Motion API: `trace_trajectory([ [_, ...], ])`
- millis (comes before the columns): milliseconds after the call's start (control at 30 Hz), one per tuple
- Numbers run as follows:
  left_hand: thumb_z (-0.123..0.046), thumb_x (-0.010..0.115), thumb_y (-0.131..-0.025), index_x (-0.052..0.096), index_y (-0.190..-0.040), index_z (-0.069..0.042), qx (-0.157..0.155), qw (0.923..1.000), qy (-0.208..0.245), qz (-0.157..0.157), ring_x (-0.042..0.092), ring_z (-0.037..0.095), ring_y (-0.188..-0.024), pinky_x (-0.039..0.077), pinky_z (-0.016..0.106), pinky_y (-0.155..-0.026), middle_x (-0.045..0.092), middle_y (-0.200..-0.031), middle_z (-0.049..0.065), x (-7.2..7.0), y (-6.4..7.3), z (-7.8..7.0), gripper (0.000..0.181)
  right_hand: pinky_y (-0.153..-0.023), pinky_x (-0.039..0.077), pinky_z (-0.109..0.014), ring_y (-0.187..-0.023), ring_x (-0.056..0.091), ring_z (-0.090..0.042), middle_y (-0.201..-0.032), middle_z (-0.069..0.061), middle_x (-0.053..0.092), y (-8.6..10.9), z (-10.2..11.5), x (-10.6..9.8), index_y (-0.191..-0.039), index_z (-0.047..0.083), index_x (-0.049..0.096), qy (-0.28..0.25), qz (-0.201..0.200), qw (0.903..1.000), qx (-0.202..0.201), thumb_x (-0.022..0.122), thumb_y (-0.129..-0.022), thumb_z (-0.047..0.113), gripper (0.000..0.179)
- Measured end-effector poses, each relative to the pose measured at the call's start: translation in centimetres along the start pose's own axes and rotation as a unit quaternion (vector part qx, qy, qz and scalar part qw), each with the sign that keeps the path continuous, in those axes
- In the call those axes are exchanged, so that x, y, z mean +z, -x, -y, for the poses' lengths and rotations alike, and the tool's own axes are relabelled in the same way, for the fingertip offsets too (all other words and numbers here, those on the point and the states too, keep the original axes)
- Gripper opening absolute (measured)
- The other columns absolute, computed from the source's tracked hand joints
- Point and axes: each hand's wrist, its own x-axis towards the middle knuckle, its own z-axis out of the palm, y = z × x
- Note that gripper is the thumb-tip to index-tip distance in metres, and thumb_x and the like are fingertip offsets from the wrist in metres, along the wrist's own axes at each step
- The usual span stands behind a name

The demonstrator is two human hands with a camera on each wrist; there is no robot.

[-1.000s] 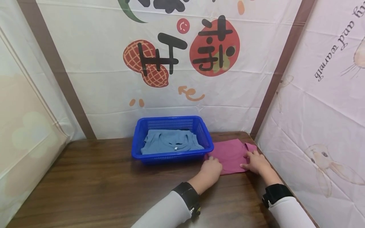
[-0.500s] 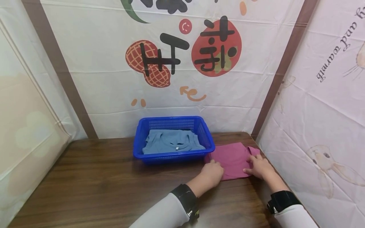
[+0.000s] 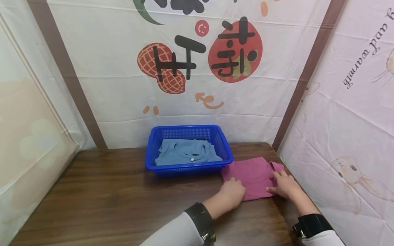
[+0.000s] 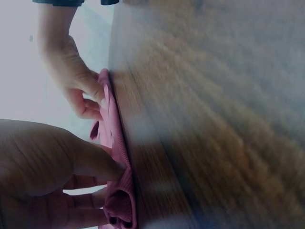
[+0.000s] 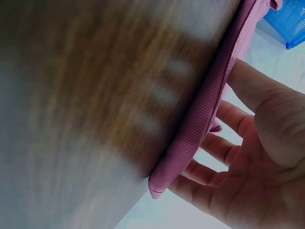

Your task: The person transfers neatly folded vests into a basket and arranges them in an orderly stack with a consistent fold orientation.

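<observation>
A folded pink shirt in ribbed cloth lies flat at the table's right side, just in front of the basket's corner. My left hand rests on its near left part. In the left wrist view the left thumb presses the cloth beside a rolled fold, with the fingers reaching over the top. On the right part of the shirt lies my right hand, its fingers spread and slightly bent. The right wrist view shows the right thumb and fingertips along the ribbed edge.
A blue plastic basket stands at the back of the brown wooden table, holding a folded blue shirt. Printed white cloth walls enclose the back and sides. The table's right edge runs close by my right hand.
Both hands have come toward me, and the pink shirt has slid the same way, away from beside the basket. The basket stays in place; the head view has shifted slightly.
</observation>
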Motion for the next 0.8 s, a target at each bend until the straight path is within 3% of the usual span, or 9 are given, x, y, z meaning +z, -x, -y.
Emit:
trace_trajectory([
  [400,-0.027,0.069,-0.095,0.075,-0.112,-0.032,0.007,0.9995,0.004,0.030,0.056,0.015,-0.097,0.055,0.031,-0.071,0.067,-0.110,-0.005,-0.7,1.0,-1.2,0.019,-0.086,0.049,-0.066,-0.106,0.053,-0.051,-0.123,-0.029,0.053,1.7,-0.3,0.2,-0.126,0.005,0.062,0.007,0.006,1.0000,-0.003,0.081,-0.084,0.049,0.064],
  [800,-0.028,0.070,-0.094,0.076,-0.108,-0.033,0.015,0.9994,-0.004,0.029,0.056,0.015,-0.095,0.054,0.030,-0.071,0.067,-0.107,-0.006,-1.5,2.4,-1.6,0.016,-0.086,0.048,-0.066,-0.106,0.053,-0.050,-0.122,-0.026,0.054,2.6,0.3,0.2,-0.121,0.007,0.063,0.006,0.009,0.9999,-0.005,0.082,-0.082,0.050,0.060],
])
